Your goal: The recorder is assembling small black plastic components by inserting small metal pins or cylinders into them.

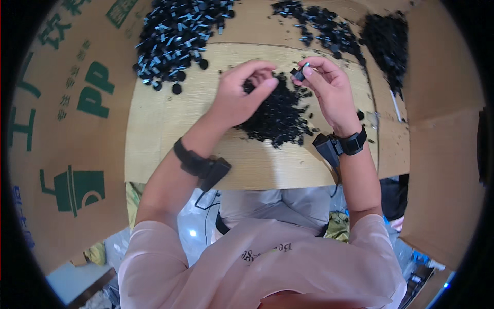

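Note:
My left hand [242,90] hovers over a heap of small black plastic parts [280,110] in the middle of the cardboard surface [164,113], its fingers curled and pinched; whether it holds a piece I cannot tell. My right hand [327,85] is raised beside it and pinches a small black part with a silvery metal piece [300,73] between thumb and fingers. Both wrists wear black bands with small black devices.
A larger pile of black parts with light metal strips [175,36] lies at the far left. Another black pile [321,28] and a dark heap [388,41] lie at the far right. Cardboard walls with green print [77,103] surround the surface.

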{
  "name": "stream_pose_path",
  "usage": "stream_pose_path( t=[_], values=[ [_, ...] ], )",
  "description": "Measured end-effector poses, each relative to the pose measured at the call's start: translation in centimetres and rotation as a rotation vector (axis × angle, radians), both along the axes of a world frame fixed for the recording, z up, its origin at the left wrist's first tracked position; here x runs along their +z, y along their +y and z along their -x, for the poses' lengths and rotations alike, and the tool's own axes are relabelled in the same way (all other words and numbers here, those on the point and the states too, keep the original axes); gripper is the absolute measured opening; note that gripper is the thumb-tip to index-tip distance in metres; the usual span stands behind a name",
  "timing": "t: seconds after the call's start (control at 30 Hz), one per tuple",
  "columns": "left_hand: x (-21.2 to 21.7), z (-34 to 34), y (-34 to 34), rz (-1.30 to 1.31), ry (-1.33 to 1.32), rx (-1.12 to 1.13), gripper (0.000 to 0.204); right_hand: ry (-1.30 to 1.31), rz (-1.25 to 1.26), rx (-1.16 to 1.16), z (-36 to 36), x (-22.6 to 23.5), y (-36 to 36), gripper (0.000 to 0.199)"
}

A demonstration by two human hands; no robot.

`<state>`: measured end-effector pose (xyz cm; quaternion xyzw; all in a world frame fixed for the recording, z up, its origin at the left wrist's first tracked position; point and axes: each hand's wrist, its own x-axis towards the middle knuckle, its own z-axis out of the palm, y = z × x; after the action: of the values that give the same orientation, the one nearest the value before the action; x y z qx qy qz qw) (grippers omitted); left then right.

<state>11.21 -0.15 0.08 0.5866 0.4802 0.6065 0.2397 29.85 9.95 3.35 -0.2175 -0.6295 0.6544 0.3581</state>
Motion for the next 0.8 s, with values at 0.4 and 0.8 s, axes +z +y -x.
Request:
stream_pose_path(
  t=[0.4,0.8],
  values=[
    [0.1,0.1,0.2,0.076,0.180,0.100,0.030,-0.010,-0.024,-0.084,3.2,-4.5,-0.6,0.015],
    [-1.1,0.4,0.6,0.126,0.129,0.067,0.042,0.024,0.045,-0.015,2.9,-5.3,-0.2,0.012]
  ],
)
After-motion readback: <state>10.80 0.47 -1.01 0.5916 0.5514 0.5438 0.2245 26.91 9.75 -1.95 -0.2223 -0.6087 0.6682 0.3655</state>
